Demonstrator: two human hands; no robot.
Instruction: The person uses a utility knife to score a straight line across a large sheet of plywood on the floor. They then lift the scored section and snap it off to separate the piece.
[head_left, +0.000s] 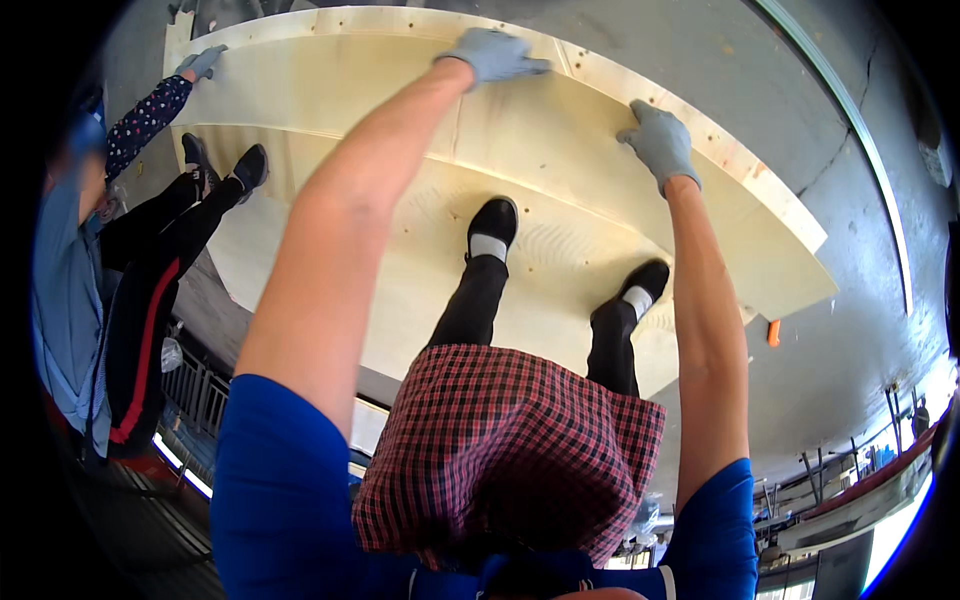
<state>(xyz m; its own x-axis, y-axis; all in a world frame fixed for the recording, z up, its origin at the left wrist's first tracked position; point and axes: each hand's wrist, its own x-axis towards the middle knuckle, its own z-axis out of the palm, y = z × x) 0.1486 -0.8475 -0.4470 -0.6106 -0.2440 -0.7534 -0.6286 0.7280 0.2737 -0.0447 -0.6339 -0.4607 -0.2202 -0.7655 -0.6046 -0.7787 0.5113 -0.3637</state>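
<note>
A pale plywood sheet (330,85) lies in front of me, with a long wooden strip (590,68) along its far edge. Both my hands wear grey gloves. My left hand (490,56) rests at the sheet's far edge beside the strip, its fingers stretched to the right and slightly blurred. Farther right, my right hand (662,145) touches the strip and sheet edge, thumb spread away from the fingers. Neither palm shows. Between the hands, a thin dark line runs where sheet and strip meet.
My shoes (493,222) stand on another plywood sheet (400,235). At the left, a co-worker's gloved hand (203,63) touches the strip's far-left end. An orange object (773,333) lies on the grey floor (800,130) at the right. A long pale metal rail (860,140) curves beyond it.
</note>
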